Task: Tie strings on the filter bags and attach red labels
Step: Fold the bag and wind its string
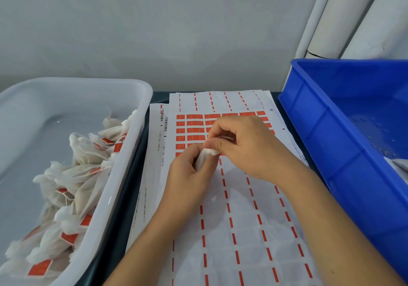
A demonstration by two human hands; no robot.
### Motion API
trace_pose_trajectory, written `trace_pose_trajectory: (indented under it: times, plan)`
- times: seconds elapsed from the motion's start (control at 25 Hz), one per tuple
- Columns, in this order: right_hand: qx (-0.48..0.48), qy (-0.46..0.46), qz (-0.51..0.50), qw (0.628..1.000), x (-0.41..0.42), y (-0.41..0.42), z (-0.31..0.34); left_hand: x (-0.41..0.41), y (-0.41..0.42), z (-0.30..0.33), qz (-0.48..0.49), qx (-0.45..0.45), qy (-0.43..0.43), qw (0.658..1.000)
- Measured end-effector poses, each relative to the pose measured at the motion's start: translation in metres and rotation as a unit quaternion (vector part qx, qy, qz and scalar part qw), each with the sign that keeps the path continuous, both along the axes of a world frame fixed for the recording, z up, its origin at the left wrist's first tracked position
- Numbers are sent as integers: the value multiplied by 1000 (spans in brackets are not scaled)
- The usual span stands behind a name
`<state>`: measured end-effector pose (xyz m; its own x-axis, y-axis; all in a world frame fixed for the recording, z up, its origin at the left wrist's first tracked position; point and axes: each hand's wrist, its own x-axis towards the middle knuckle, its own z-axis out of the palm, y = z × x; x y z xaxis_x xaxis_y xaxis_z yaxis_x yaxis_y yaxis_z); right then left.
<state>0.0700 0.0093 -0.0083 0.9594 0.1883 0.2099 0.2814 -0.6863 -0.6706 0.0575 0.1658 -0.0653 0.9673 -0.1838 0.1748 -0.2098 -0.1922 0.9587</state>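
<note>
"0802-1600 14458-56" on label sheet [162,153]

The bin [141,100] on the left is translucent white, and the bags [88,175] in it are off-white with red tags [40,268]. The sheet [220,219] in the middle is white, crossed by columns of red dashes, with a grid of red labels [194,123] at its far end and black barcodes [164,122] beside them. The crate [331,153] on the right is bright blue. The wall [154,31] is pale grey.
</note>
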Motion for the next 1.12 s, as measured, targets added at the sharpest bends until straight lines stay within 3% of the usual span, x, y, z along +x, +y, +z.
trace_pose_trajectory:
  times: [0.2, 0.4, 0.72, 0.92, 1.12]
  plan:
    - [10, 22, -3, 1000, 1, 0, -6, 1, 0, -5, 41, 17, 1, 999]
    - [-17, 19, -4, 1000, 0, 8, -5, 1, -1, -3, -3, 16, 4, 1000]
    - [-41, 25, -43, 998, -6, 18, -2, 3, 1, -4, 52, -7, 3, 999]
    - [15, -49, -107, 993, -24, 19, -17, 2, -2, -2, 37, 4, -25, 999]
    - [139, 10, -115, 984, -39, 4, -36, -5, -6, -7, 22, 75, -66, 995]
